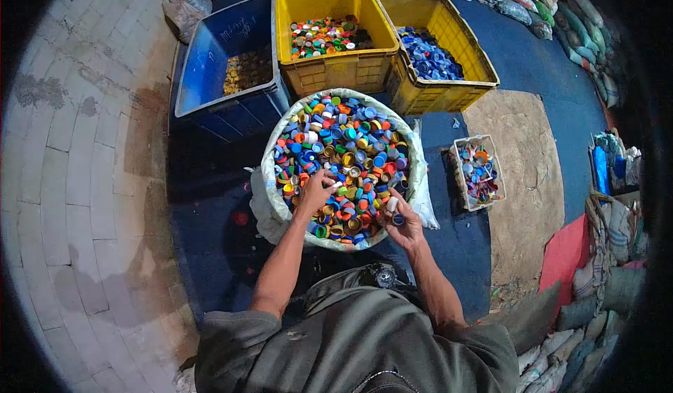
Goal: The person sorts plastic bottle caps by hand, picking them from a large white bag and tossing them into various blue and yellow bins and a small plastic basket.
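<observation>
A large round sack (415, 156) with a rolled white rim stands before me, full of loose plastic bottle caps (343, 137) in many colours. Over the near left part of the heap, my left hand (317, 190) has its fingers bent together at the caps; whatever is between them is hidden. My right hand (404, 229) is at the near right rim, palm partly up. A white bottle cap (392, 204) is held by its fingers, and a dark blue bottle cap (398, 219) rests against the palm.
Behind the sack stand a blue bin (228, 99) with yellowish caps, a yellow bin (336, 76) with mixed caps and another yellow bin (438, 97) with blue caps. A white basket (485, 206) of small items stands right, beside cardboard (522, 232). Filled bags line the right side.
</observation>
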